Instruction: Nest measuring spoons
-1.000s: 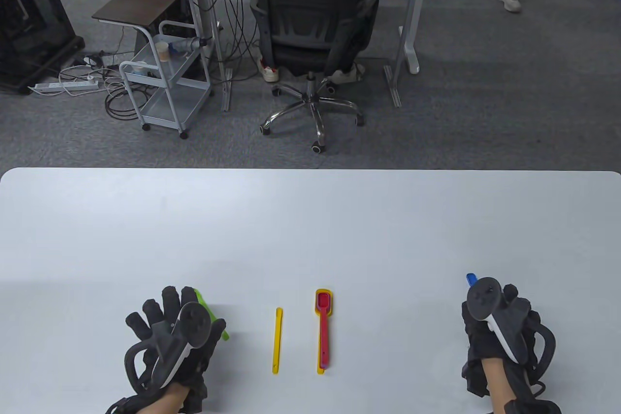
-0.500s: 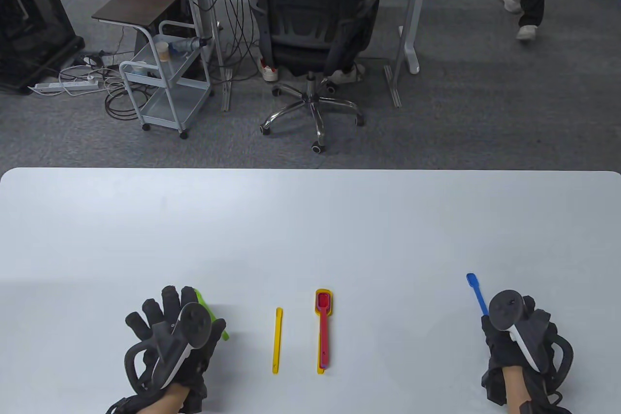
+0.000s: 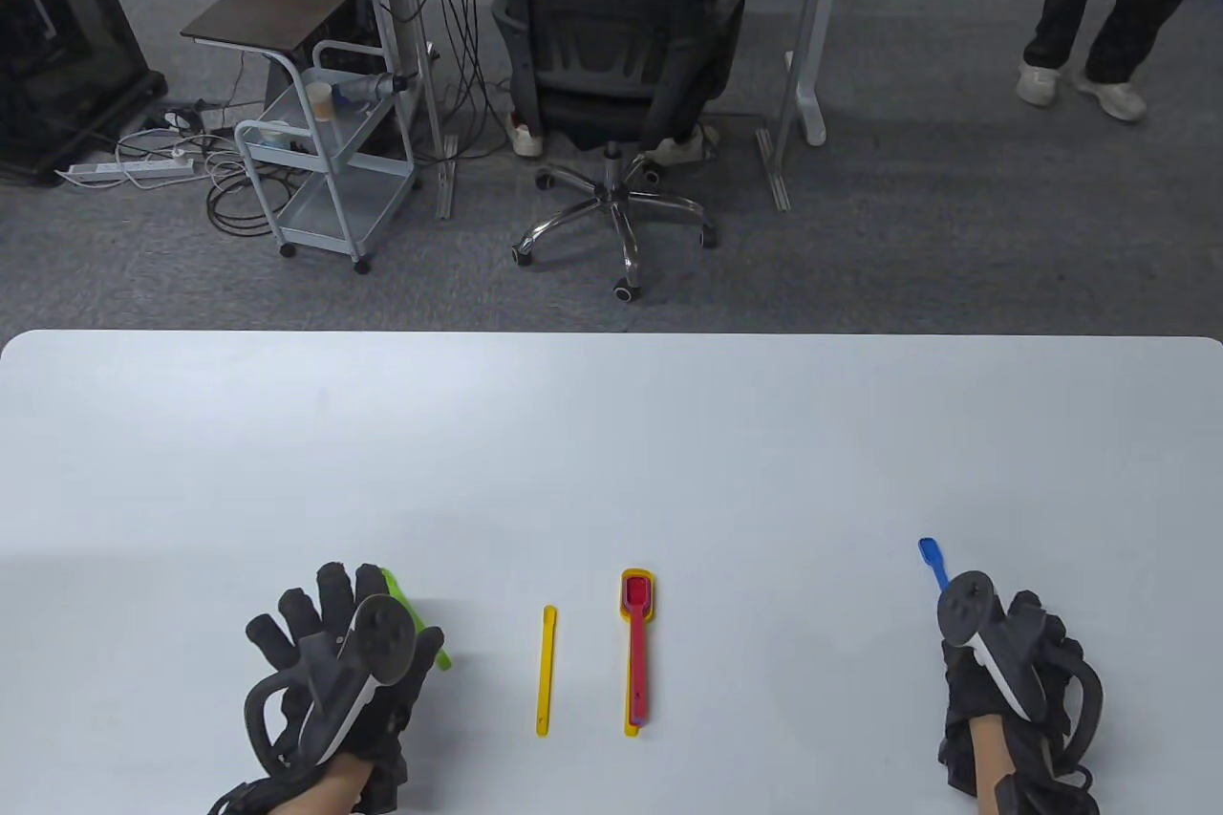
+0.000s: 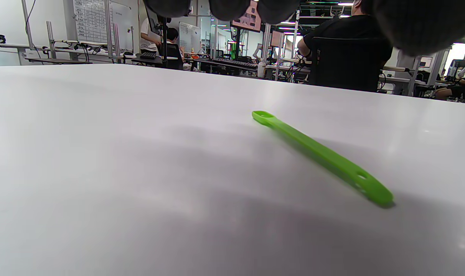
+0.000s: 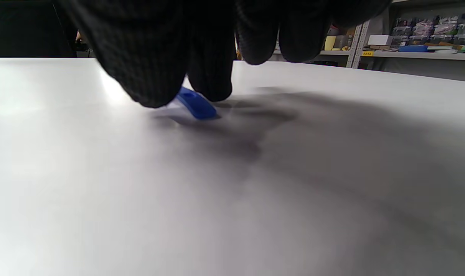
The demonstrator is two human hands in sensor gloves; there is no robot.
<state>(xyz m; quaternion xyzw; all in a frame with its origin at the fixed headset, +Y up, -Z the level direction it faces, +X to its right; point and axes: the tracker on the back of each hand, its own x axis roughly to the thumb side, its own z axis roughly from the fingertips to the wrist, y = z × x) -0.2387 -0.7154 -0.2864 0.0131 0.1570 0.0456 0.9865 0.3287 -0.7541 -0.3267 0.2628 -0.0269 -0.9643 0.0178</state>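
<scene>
Left hand (image 3: 330, 662) hovers over the green spoon (image 4: 320, 155), fingers spread, not touching it; the spoon lies flat on the table (image 3: 611, 433). Right of it lies the yellow spoon (image 3: 546, 670), loose. Next over, the red spoon (image 3: 637, 648) sits nested in a larger yellow one. Far right, the right hand (image 3: 1003, 672) is down on the blue spoon (image 3: 933, 561); fingertips (image 5: 211, 86) pinch the handle end against the table. Step in hand, I'd say: picking up blue. Next: lift it clear, carry it to the red stack, align bowl and handle.
</scene>
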